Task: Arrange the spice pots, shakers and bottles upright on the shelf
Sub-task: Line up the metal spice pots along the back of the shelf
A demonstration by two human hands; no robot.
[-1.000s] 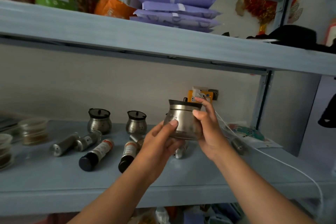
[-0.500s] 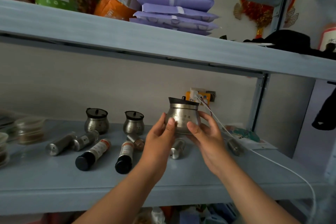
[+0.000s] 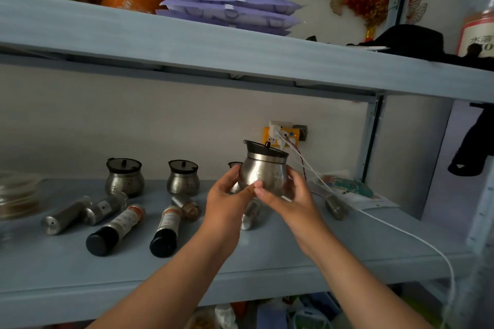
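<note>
A steel spice pot (image 3: 263, 171) with a black lid is held above the grey shelf (image 3: 294, 243) between my left hand (image 3: 227, 197) and my right hand (image 3: 288, 197). It tilts slightly. Two matching pots (image 3: 124, 177) (image 3: 183, 179) stand upright at the back of the shelf, and the lid edge of a third (image 3: 234, 164) peeks out behind my left hand. Several steel shakers (image 3: 65, 215) and black-capped bottles (image 3: 115, 230) (image 3: 165, 231) lie on their sides. Another shaker (image 3: 250, 214) lies under my hands, and one (image 3: 335, 205) lies to the right.
A white cable (image 3: 387, 224) runs from a wall socket (image 3: 283, 133) across the shelf's right side and over its front edge. A printed packet (image 3: 352, 189) lies at the back right. Clear lidded tubs (image 3: 18, 195) stand at the left. The upper shelf (image 3: 240, 48) carries purple packs and bags.
The held pot has moved slightly away from me toward the back of the shelf. My right hand has shifted lower around its base. The camera view has also shifted.
</note>
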